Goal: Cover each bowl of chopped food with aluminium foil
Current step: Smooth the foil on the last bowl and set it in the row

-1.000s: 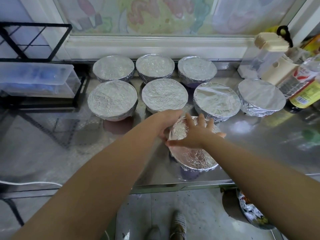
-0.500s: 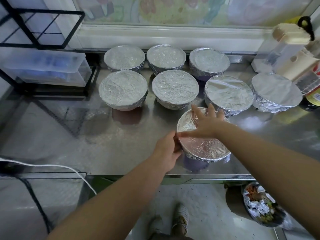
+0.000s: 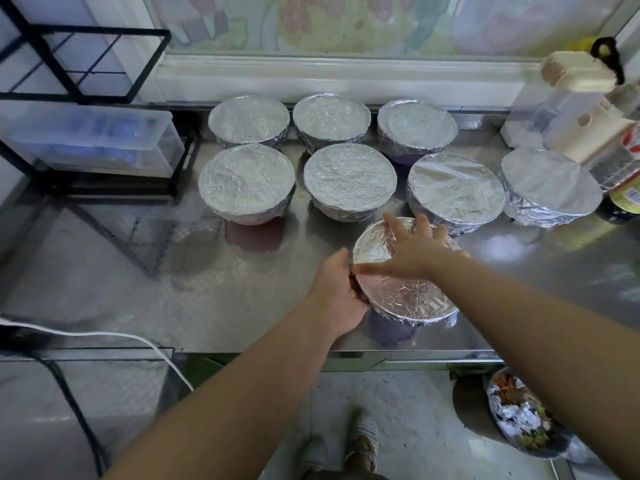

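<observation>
**Foil pressed down on the near bowl**

Grips the left rim of the near bowl (image 3: 388, 329) with the left hand (image 3: 341, 294), fingers curled round the edge of the foil (image 3: 408, 301). Lays the right hand (image 3: 414, 252) flat on the foil top, fingers spread and straight, holding nothing. Bowl at centre frame, close to the front edge of the steel worktop (image 3: 138, 271). Just behind, seven more foil-covered bowls (image 3: 349, 178) in two rows across the upper middle. Upper left: black rack (image 3: 86, 28) above a clear plastic box (image 3: 93, 140).
</observation>
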Demonstrator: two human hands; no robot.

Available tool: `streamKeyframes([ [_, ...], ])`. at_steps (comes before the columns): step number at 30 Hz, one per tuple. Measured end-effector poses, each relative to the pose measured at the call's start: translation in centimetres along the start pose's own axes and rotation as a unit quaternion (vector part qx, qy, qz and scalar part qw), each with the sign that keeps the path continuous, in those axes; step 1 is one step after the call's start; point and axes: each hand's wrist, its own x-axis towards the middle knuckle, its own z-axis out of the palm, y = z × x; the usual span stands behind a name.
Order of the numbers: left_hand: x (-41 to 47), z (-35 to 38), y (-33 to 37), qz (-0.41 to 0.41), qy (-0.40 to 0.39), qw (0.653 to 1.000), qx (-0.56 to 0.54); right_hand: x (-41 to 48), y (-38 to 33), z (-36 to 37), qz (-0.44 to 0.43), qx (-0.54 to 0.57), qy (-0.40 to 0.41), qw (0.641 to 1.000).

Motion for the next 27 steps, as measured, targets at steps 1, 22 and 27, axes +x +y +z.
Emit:
streamKeyframes([
  [1,-0.1,-0.3,-0.1,-0.008,0.000,1.000,-0.009,0.1,0.0,0.1,0.005,0.000,0.000,1.000],
  [22,-1.8,1.0,1.1,0.011,0.005,0.999,0.031,0.0,-0.5,-0.2,0.032,-0.004,-0.032,0.999],
  [27,1.8,0.7,1.9,0.115,0.024,0.970,0.212,-0.8,0.2,-2.3,0.016,-0.029,-0.020,0.999],
])
